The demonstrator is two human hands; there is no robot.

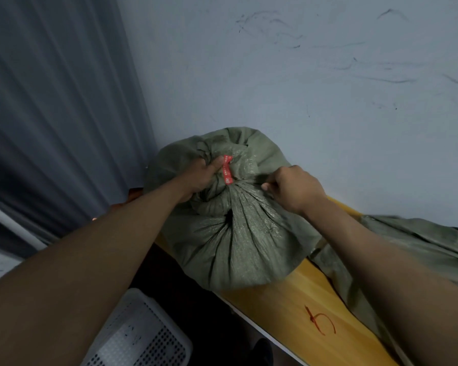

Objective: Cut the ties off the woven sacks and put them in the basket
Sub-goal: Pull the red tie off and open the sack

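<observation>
Left hand (200,178) clutching gathered neck of soft, bulky woven sack (233,233) at red tie (227,170); right hand (292,187) pinching fabric at 3 o'clock; tie likely stiff, thin

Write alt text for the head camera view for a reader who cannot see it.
Two bare hands work at the gathered neck of a green woven sack on a yellow table: the left hand grips the bunched fabric beside a red tie, the right hand pinches the neck. A white perforated basket sits below.

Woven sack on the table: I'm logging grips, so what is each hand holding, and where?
Left hand grips the sack at its gathered neck beside the red tie; right hand pinches the fabric there.
</observation>
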